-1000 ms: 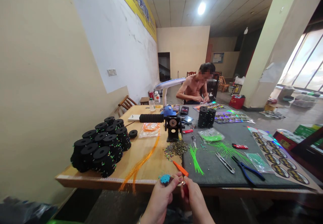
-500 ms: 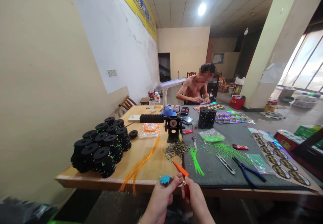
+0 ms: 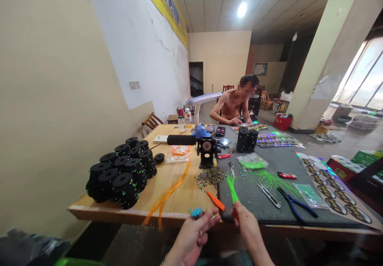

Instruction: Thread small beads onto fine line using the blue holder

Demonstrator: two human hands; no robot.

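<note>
My left hand (image 3: 191, 234) hovers at the table's near edge, its fingers pinched on a small blue piece (image 3: 196, 213). My right hand (image 3: 247, 224) is to its right, fingertips closed at the near end of a bunch of green strands (image 3: 231, 188) lying on the dark mat (image 3: 269, 206); something small and red shows at those fingertips. An orange-handled tool (image 3: 215, 201) lies just beyond the two hands, across the mat's left edge.
Stacked black spools (image 3: 119, 174) fill the table's left. Orange strands (image 3: 167, 196), a heap of small metal pieces (image 3: 209, 176), a black winder (image 3: 206, 148), blue pliers (image 3: 295, 202), a blade (image 3: 269, 194) and sticker sheets (image 3: 329, 186) lie around. Another person (image 3: 235, 104) works at the far end.
My right hand has moved away from my left hand, rightward and forward onto the near end of the green strands. The left hand has stayed near the table edge with the blue piece.
</note>
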